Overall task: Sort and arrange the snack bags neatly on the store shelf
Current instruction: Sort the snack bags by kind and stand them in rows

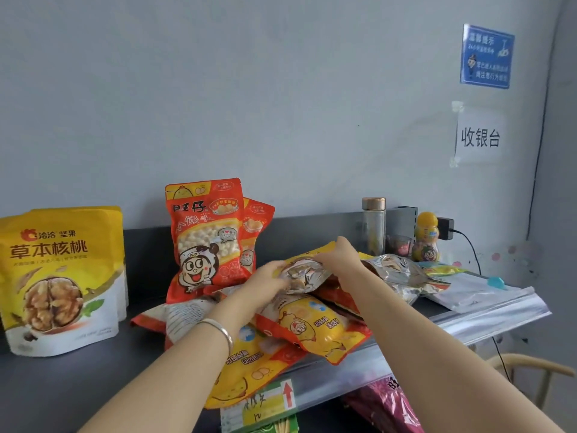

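Fingers [278, 266] of left hand [265, 278] and right hand [340, 255] gripping snack bag [304, 275], crinkled silver foil — yellow edge

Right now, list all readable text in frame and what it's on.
"洽洽 坚果", "草本核桃": yellow walnut bag.
"旺仔", "小馒头": upright red bag.
"收银台": white paper on the wall.
Too blurred: blue wall sign.
Unreadable: price tag, silver bag gripped by left hand and right hand.

Single head cam, close, fwd & down onto shelf [62, 385], wall [281, 89] behind.
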{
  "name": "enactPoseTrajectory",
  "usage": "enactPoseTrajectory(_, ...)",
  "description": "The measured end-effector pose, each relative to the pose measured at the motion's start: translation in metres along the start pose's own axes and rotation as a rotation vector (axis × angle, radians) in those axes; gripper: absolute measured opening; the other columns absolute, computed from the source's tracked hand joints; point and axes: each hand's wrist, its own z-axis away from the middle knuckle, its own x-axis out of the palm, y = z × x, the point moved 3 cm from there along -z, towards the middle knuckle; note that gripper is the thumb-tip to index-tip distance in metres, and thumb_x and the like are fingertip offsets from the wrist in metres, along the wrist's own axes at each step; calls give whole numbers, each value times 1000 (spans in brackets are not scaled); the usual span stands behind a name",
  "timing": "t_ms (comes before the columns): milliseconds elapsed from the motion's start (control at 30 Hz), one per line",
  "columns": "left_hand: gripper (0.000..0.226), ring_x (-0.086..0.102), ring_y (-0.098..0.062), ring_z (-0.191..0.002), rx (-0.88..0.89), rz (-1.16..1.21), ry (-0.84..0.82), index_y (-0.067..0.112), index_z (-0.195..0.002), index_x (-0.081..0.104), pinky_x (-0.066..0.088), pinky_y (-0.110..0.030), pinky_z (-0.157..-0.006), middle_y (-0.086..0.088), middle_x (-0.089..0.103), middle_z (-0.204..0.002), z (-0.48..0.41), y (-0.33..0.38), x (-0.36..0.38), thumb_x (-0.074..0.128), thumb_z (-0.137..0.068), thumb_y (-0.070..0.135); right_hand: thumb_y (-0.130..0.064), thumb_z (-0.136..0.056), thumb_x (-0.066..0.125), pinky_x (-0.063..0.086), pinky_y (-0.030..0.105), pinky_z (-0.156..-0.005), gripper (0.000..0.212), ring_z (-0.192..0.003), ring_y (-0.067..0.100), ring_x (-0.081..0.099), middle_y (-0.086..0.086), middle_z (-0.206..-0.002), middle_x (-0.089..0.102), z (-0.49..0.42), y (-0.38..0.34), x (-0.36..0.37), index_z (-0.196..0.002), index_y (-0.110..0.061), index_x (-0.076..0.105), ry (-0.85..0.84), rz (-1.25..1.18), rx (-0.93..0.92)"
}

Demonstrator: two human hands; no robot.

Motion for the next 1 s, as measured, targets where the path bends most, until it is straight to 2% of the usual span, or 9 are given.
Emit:
enactPoseTrajectory(167, 46, 47, -26, -126, 38, 590, 83, 35, -118, 56, 42, -42, -101, -3, 46, -140, 5, 4, -17, 59, -80, 10, 1, -91, 55, 51, 28, -68, 74, -83, 14, 57, 6, -128, 47, 7, -2, -2, -152, -23, 19, 114, -409, -70)
enactPoseTrajectory(300, 52, 55, -20, -115, 126, 807, 278, 28, -130, 44, 46, -44, -96, 4, 54, -125, 18, 17, -34, 64, -85, 13, -2, -90, 60, 55, 38, -85, 77, -115, 26, 59, 8, -146, 44, 15, -24, 1, -152, -23, 19, 160, -610, -164)
enactPoseTrajectory(367, 61, 53, -18, -117, 130, 794, 385, 26, -137, 38, 44, -43, -99, 4, 53, -129, 26, 14, -52, 67, -84, 16, -5, -90, 62, 53, 37, -89, 62, -116, 25, 59, 10, -140, 51, 24, -39, 11, -146, -14, 38, 138, -607, -213)
enactPoseTrajectory(433, 52, 59, -17, -111, 148, 730, 436, 20, -134, 46, 48, -36, -93, -1, 60, -125, 41, 8, -73, 64, -86, 10, -7, -89, 62, 58, 32, -75, 29, -89, 22, 68, 12, -107, 69, 36, -58, 28, -117, -7, 64, 75, -583, -287)
enactPoseTrajectory(533, 37, 63, -15, -101, 185, 662, 540, 17, -123, 54, 52, -30, -84, 0, 66, -111, 73, -9, -116, 55, -90, 1, -7, -90, 59, 54, 25, -55, 11, -63, 16, 66, 5, -74, 70, 64, -86, 65, -83, -11, 66, -38, -582, -324)
enactPoseTrajectory(667, 43, 61, -8, -93, 208, 546, 698, 22, -129, 45, 48, -19, -75, 4, 62, -102, 119, -45, -181, 51, -93, 0, -4, -90, 57, 54, 43, -75, 4, -80, 28, 63, 19, -91, 63, 94, -116, 129, -91, -2, 60, -255, -498, -337)
enactPoseTrajectory(767, 31, 60, -13, -97, 164, 431, 785, 20, -119, 51, 46, -26, -80, 1, 62, -107, 148, -80, -220, 49, -94, 2, -5, -87, 58, 53, 53, -81, 7, -84, 30, 61, 19, -94, 59, 121, -132, 177, -93, -7, 54, -391, -426, -304)
enactPoseTrajectory(867, 24, 60, -9, -88, 123, 426, 840, 20, -106, 51, 46, -23, -73, 1, 62, -98, 171, -112, -247, 46, -95, -1, 6, -87, 52, 55, 47, -75, 13, -79, 31, 63, 16, -88, 60, 146, -144, 217, -92, -6, 56, -461, -440, -296)
enactPoseTrajectory(1000, 13, 60, -15, -89, 68, 421, 854, 15, -105, 53, 47, -23, -68, -4, 62, -99, 187, -145, -260, 46, -97, 8, 1, -78, 54, 54, 54, -86, 21, -96, 39, 65, 14, -91, 68, 162, -138, 258, -86, -17, 63, -414, -404, -257)
